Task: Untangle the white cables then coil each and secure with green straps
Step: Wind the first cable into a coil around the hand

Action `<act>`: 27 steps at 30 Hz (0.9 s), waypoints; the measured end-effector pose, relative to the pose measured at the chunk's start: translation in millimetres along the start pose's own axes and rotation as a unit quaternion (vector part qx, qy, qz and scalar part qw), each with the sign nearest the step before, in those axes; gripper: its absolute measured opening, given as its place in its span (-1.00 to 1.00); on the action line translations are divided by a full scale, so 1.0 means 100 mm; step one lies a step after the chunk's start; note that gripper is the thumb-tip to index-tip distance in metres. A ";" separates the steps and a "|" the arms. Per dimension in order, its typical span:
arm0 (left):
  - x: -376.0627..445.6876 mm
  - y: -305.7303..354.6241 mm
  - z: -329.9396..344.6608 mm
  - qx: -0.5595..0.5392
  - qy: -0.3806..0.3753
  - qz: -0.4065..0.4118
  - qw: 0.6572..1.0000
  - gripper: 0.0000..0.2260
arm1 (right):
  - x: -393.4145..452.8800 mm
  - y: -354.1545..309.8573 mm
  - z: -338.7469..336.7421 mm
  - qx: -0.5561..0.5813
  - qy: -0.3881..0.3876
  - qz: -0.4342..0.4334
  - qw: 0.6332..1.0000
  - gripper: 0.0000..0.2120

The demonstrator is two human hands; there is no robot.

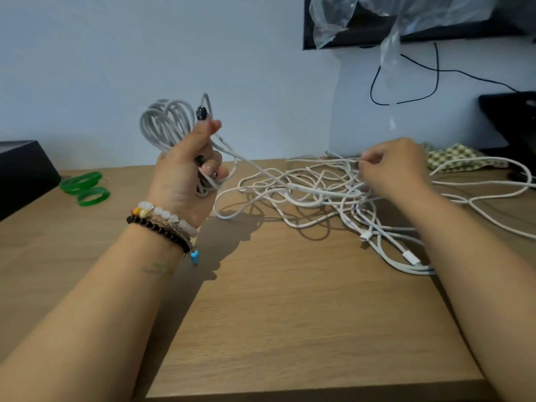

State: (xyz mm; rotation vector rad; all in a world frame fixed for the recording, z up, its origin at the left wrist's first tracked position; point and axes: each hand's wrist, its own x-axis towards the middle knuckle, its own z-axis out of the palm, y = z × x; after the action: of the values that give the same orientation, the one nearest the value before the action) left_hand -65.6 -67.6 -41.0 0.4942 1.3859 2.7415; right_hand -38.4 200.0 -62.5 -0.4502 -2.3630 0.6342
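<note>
Two hands work above a wooden table. Taking the tangle of white cables as the landmark, it lies spread on the table's far right part, loops crossing over one another, with two white plugs showing at its near edge.

Left of the tangle and raised above the table, the left hand grips a coil of white cable, fingers curled round the gathered loops and the thumb up against them; the loops stand up past the fist. One strand runs from this hand down and right into the tangle. Bead bracelets sit on that wrist.

Over the tangle's far right side, the right hand has its fingers bent and drawn together, pinching a strand at the tangle's top; the fingertips are partly hidden, so exactly which strand cannot be told.

Well left of the tangle, beyond the left hand, green straps lie on the table as a few rings, just beside a black box at the table's left edge.

Right of the tangle and behind it lies a checked cloth, with a cable loop across it. Above the tangle, on the wall, clear plastic hangs from a dark screen, and thin black wires droop beneath it.
</note>
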 end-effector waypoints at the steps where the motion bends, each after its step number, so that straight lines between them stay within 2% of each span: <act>1: 0.00 0.01 0.00 -0.010 0.000 0.002 1.000 -0.87 | 0.04 0.09 -0.02 -0.020 0.025 0.021 0.999 -0.85; 3: 0.00 0.02 -0.01 -0.017 -0.002 0.004 1.000 -0.87 | 0.08 0.18 -0.07 -0.055 0.054 0.023 0.997 -0.80; 6: -0.01 0.00 0.01 -0.011 -0.008 -0.005 1.000 -0.85 | -0.04 -0.03 -0.09 -0.001 0.064 -0.101 0.993 -0.76; 7: -0.01 -0.01 0.02 -0.010 -0.009 -0.009 1.000 -0.84 | -0.13 -0.18 -0.08 0.052 0.044 -0.166 0.984 -0.79; 9: -0.02 -0.02 0.02 -0.015 -0.007 -0.011 1.000 -0.84 | -0.36 -0.47 -0.02 0.126 -0.052 -0.284 0.949 -0.85; 11: -0.02 -0.01 0.03 -0.024 0.001 -0.010 1.000 -0.84 | -0.47 -0.58 0.08 0.102 -0.157 -0.338 0.922 -0.87; 14: -0.01 0.02 0.03 -0.048 0.010 -0.012 0.999 -0.84 | -0.40 -0.47 0.15 0.023 -0.211 -0.319 0.923 -0.84; 18: 0.00 0.07 0.01 -0.072 0.020 -0.003 0.997 -0.84 | -0.20 -0.24 0.07 -0.109 -0.169 -0.197 0.960 -0.74; 20: 0.00 0.07 0.00 -0.072 0.020 0.000 0.997 -0.85 | -0.15 -0.17 0.05 -0.153 -0.163 -0.175 0.959 -0.70; 23: 0.00 0.04 0.01 -0.063 0.016 -0.004 0.998 -0.85 | -0.21 -0.22 0.07 -0.070 -0.168 -0.256 0.949 -0.77; 25: 0.00 0.03 0.01 -0.066 0.016 -0.004 0.998 -0.85 | -0.32 -0.34 0.10 0.010 -0.218 -0.286 0.933 -0.82; 27: 0.01 0.03 -0.01 -0.074 0.025 -0.005 0.997 -0.85 | -0.38 -0.42 0.12 0.035 -0.277 -0.278 0.919 -0.88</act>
State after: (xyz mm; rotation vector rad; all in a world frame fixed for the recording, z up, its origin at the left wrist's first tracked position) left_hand -66.7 -69.6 -38.9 0.4128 1.1799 2.8387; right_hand -24.6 143.9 -67.3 0.4992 -2.7923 0.6199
